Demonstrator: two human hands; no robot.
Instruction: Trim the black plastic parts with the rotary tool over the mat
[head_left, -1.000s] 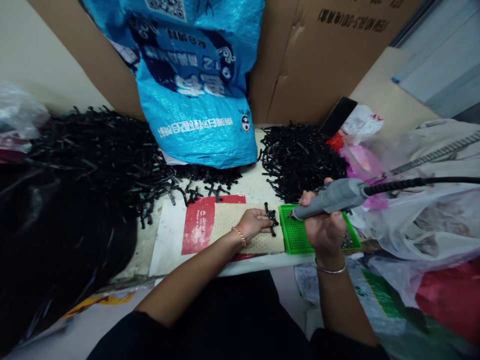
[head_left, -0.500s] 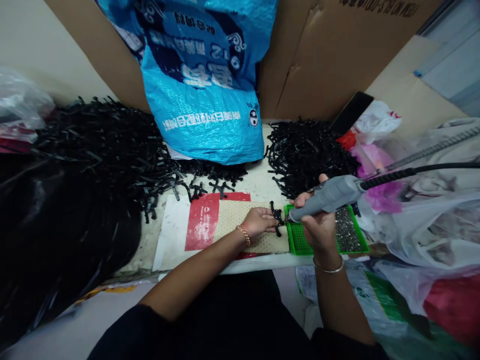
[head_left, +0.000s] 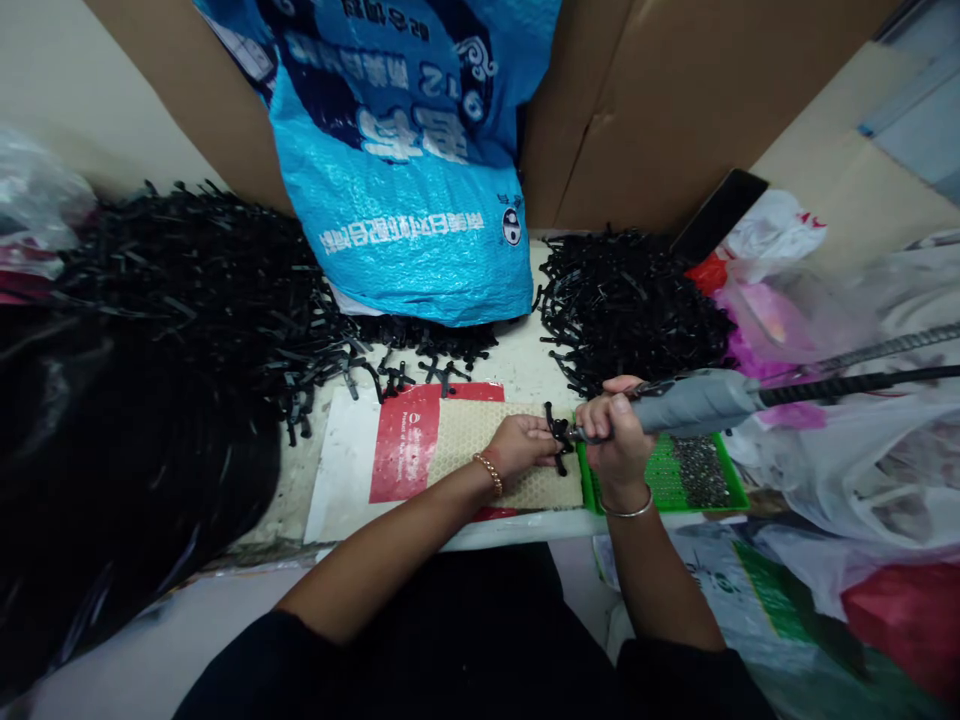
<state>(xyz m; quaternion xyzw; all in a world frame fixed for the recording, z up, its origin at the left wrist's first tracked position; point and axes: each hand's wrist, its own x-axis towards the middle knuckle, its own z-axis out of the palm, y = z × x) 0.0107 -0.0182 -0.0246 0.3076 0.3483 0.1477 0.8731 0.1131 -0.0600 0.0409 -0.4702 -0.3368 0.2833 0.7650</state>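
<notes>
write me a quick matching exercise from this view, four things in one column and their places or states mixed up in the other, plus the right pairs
Things:
1. small black part
2. grey tool
3. green tray
4. blue sack

Places or states:
A. held in the right grip
B. in front of the brown cardboard
C. held at the fingertips of the left grip
D. holding small metallic-looking bits

Right pairs: 1-C, 2-A, 3-D, 4-B
</notes>
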